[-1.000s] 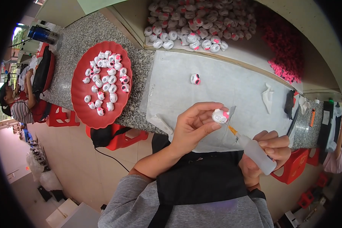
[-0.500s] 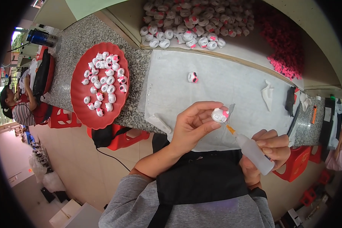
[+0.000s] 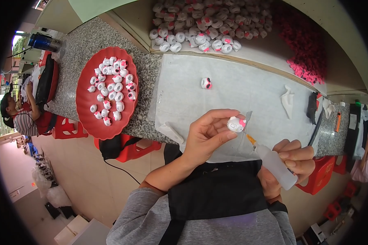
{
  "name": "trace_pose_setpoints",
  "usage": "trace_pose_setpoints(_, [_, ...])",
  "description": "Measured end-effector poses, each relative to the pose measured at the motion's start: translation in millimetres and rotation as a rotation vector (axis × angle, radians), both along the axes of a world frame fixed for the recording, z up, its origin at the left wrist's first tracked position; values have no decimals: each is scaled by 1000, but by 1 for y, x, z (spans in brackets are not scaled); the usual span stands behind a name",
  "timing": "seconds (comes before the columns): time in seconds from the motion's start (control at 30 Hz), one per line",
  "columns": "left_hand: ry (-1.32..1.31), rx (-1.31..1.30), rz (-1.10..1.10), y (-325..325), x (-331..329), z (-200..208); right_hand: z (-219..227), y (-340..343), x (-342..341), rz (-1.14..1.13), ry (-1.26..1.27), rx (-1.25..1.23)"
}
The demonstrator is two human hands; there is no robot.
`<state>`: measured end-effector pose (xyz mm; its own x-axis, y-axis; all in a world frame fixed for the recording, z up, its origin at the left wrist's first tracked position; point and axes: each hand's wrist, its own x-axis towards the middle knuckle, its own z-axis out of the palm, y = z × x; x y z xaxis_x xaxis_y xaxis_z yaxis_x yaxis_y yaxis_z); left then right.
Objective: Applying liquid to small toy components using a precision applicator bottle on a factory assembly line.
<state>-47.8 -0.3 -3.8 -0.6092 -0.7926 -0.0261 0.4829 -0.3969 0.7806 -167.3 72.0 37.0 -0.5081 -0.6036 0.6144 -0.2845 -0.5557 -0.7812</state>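
Between thumb and fingers, my left hand (image 3: 210,132) pinches a small white figurine head (image 3: 235,124) with a pink patch on it. My right hand (image 3: 296,159) is wrapped round a translucent squeeze bottle (image 3: 277,168). An orange needle tip (image 3: 251,139) on the bottle slants up toward the lower right side of the head, and a thin needle end lies close to it; whether they touch I cannot tell. Another white head with pink-rimmed dark glasses (image 3: 206,83) rests on the white sheet (image 3: 180,102) beyond my hands.
A red scalloped tray (image 3: 84,108) at left holds several white heads. The shelf (image 3: 270,61) at the back bears a heap of white heads (image 3: 216,24) and pink pieces (image 3: 306,61). White scraps (image 3: 287,101) lie at right. Another person (image 3: 24,114) sits far left.
The squeeze bottle in my right hand has drawn back slightly, down and to the right, away from the head. My left hand stays nearly still.
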Motion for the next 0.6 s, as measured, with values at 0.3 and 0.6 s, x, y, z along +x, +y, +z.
trace_pose_setpoints(0.3, [-18,-7,-21,0,-1,1,4,1,-6,138,42,46])
trace_pose_setpoints(0.6, [-9,-5,-5,-1,-2,0,0,-1,-3,-18,22,23])
